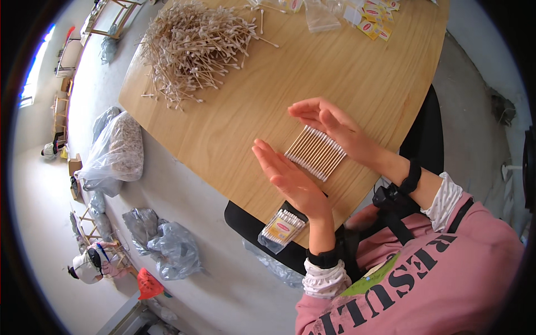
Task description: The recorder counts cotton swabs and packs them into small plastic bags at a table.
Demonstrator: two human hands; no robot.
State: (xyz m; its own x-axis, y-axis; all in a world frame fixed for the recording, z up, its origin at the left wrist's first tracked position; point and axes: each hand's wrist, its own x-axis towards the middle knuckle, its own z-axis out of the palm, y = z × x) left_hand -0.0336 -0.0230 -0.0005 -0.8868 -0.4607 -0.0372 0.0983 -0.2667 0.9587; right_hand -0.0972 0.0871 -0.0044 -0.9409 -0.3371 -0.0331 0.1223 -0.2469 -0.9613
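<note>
A neat flat row of cotton swabs (316, 152) lies side by side on the wooden table (268, 95), between my two hands. My left hand (293, 181) is beside the row's near left end, fingers stretched out and palm turned toward the swabs. On the other side, my right hand (338, 128) is held with its fingers extended, close to the swab tips and partly over them. Neither hand grips anything. Just below my left wrist, a clear pack of cotton swabs (282, 228) with a yellow and red label sits at the table's edge.
A big loose heap of cotton swabs (192, 44) covers the table's far left. Small yellow cards (373, 25) and a clear plastic bag (322, 17) lie at the far side. Filled plastic bags (124, 146) stand on the floor at left, where another person (89, 265) sits.
</note>
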